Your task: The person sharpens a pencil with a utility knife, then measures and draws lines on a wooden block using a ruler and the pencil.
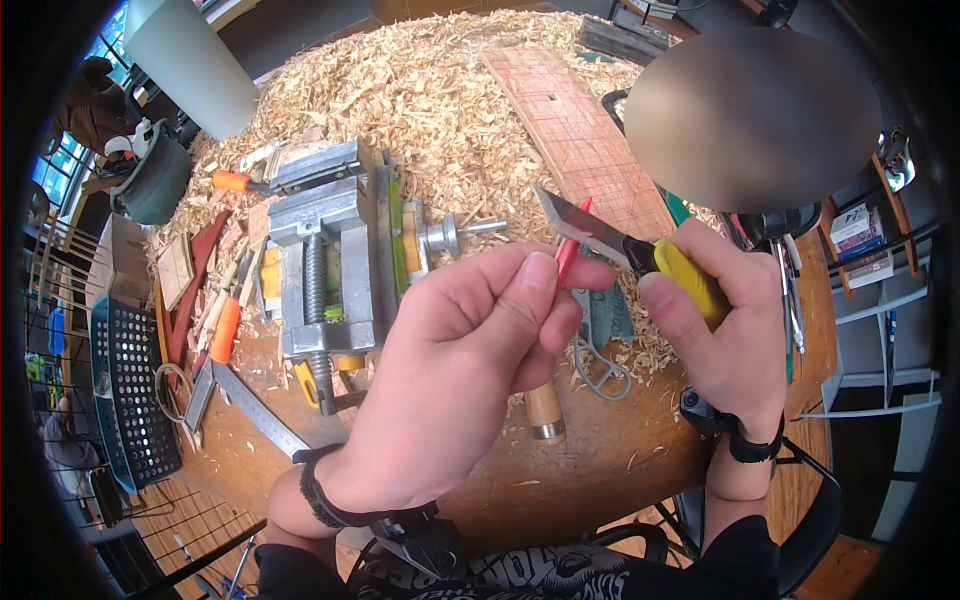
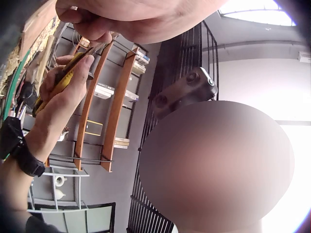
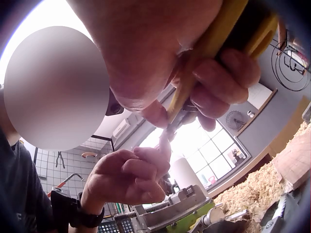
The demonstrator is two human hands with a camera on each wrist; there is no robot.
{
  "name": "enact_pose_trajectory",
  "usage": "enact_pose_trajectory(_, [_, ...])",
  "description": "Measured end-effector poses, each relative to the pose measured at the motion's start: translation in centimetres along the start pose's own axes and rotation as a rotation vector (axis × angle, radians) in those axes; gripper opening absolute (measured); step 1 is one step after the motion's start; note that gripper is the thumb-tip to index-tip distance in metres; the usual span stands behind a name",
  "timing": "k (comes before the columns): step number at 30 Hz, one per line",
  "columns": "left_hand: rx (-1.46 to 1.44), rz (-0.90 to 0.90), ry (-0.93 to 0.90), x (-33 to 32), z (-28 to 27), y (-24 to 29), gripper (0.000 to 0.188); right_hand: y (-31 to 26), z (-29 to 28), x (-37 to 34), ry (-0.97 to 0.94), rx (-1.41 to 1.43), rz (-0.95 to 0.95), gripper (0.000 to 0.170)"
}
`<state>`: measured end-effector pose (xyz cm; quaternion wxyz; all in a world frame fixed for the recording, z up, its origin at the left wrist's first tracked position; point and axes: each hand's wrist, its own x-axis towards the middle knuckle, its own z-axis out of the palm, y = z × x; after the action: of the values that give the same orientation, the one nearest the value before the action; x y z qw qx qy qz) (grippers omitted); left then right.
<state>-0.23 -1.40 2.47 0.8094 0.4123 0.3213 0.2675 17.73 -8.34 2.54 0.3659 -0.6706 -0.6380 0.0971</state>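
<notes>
Red stick (image 1: 567,257), most likely a pencil, is held up above the worktop (image 1: 600,485), pinched between thumb and fingers of the left hand (image 1: 465,350). From my end of the feed, the right hand (image 1: 730,330) is clamped round the yellow handle of a knife (image 1: 690,283), its thumb lying along the side. The blade (image 1: 602,235) crosses close by the stick's upper part in the head view; I can't tell whether steel and stick actually touch, and the wrist views don't settle it for me. I judge the step in hand to be whittling that end, or lining up for a stroke. The next move, as I read it, calls for a firm pinch, a shallow blade angle and a light push away from the left fingers, which sit very near the edge. As for looks, the stick is slim, bright red and straight, its exposed end seeming to taper; the rest hides in the hand, and the tip is too small for me to make out bare wood.
</notes>
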Motion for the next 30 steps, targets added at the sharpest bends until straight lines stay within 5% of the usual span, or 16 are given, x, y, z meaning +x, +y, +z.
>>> enact_pose_trajectory(14, [-0.011, 0.027, -0.020, -0.1, -0.3, -0.1, 0.031, 0.5, -0.1, 0.7, 0.156, -0.148, 0.144, 0.028])
enact_pose_trajectory(17, [-0.021, 0.004, 0.002, -0.1, -0.1, 0.1, 0.031, 0.5, 0.1, 0.1, 0.128, -0.055, 0.012, 0.030])
enact_pose_trajectory(30, [0.012, 0.010, 0.024, 0.1, -0.1, -0.2, 0.027, 0.3, 0.1, 0.1, -0.030, -0.025, 0.032, 0.033])
